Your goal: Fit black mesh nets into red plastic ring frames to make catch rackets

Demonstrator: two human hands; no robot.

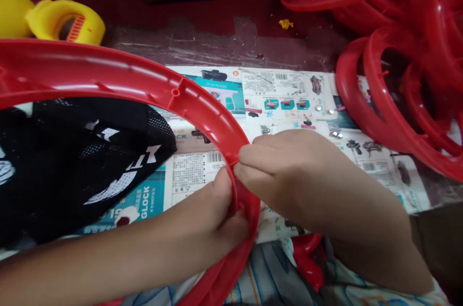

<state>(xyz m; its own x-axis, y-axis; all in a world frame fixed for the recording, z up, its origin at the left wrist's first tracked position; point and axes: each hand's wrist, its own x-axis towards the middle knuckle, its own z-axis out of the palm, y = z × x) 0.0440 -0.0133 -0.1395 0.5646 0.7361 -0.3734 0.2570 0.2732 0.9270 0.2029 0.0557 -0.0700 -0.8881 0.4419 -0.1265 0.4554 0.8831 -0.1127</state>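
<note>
Well, red ring (198, 108): glossy, its hollow side open to my view, with small ribs and a round post on the far stretch; it curves out past the left edge.
Count: one ring in hand, two hands, one black cloth (90, 161) with white print, two yellow pieces (94, 26) far left, one yellow scrap (285, 23) on the far floor; at far right more rings (387, 89) lie heaped (too overlapped for me to number).
Left hand (224, 214): I see it closed around the ring from the inside, thumb at the inner rim.
Right hand (282, 171): fingers bunched against the ring from the right; I cannot tell what they pinch.
Ring's place: right bend between both hands, above printed card (188, 171).
</note>
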